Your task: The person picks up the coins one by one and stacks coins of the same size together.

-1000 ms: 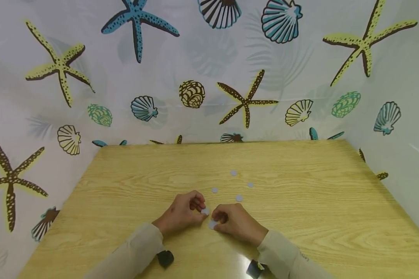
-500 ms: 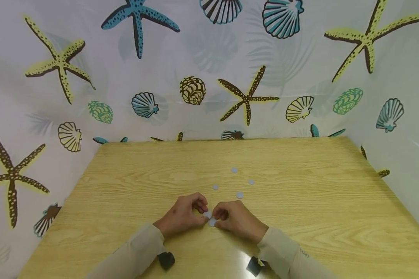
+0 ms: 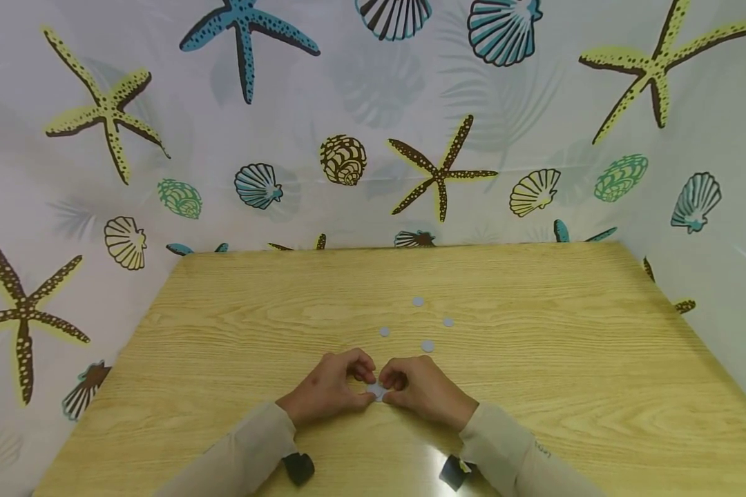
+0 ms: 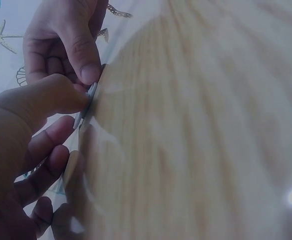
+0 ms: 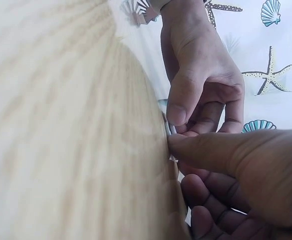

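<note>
Two thin pale grey discs meet between the hands, just above the table. My left hand [image 3: 329, 388] pinches one disc [image 3: 374, 389] by its edge between thumb and fingers. Opposite it, my right hand [image 3: 425, 391] pinches the other disc [image 3: 378, 399], and the two overlap. In the left wrist view the stacked discs [image 4: 91, 95] appear edge-on, low over the wood. From the right wrist the discs [image 5: 172, 128] show as a narrow rim beside both thumbs. The fingers hide part of each disc.
Several more grey discs lie beyond the hands: a near one [image 3: 427, 346], a left one [image 3: 384, 332], a right one [image 3: 448, 322] and a far one [image 3: 418, 301]. The wooden table [image 3: 255, 297] meets a sea-patterned cloth [image 3: 373, 90] at the back and sides.
My left hand has come right and slightly nearer, sliding its disc over the right hand's disc. They were apart a second ago. The right hand has barely moved.
</note>
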`<state>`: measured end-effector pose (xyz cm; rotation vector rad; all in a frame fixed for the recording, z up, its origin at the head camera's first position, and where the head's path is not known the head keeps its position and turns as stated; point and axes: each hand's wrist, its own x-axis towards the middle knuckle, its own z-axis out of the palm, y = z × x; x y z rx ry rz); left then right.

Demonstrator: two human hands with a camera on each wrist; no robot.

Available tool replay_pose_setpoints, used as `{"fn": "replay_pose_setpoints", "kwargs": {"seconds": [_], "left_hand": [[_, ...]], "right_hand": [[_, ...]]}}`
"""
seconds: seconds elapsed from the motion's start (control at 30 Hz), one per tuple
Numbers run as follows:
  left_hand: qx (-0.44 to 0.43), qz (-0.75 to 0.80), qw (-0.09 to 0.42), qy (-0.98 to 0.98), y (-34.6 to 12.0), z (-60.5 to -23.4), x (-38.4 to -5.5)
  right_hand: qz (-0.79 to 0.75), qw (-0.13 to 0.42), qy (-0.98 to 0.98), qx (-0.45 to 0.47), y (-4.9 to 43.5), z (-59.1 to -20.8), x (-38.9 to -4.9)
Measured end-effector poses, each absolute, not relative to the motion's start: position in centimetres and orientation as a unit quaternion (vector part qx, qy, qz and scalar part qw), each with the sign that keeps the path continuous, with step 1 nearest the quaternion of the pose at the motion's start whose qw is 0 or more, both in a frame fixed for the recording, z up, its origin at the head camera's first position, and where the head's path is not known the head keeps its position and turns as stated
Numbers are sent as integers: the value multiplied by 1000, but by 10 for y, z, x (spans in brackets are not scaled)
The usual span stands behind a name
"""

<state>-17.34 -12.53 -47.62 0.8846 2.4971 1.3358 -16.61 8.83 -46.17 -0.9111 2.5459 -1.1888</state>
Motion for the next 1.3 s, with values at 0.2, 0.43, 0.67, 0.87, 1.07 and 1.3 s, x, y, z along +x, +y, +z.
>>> {"fn": "replay_pose_setpoints", "kwargs": {"seconds": [0.2,0.43,0.67,0.87,1.07,1.3], "left_hand": [[296,428,80,850,-125,-475,-173],[290,422,90,854,-122,-473,-171],[291,432,93,848,-121,-474,-172],[302,436,90,843,-120,-476,-173],[302,436,88,843,-120,-476,-173],[288,441,92,845,-120,-475,-172]], "right_hand": [[-399,90,860,-306,89,-462,-167],[-402,93,859,-303,89,-462,-166],[-406,95,857,-302,90,-463,-166],[-409,100,856,-300,91,-464,-167],[-409,97,854,-307,90,-464,-166],[-412,94,851,-312,89,-465,-166]]}}
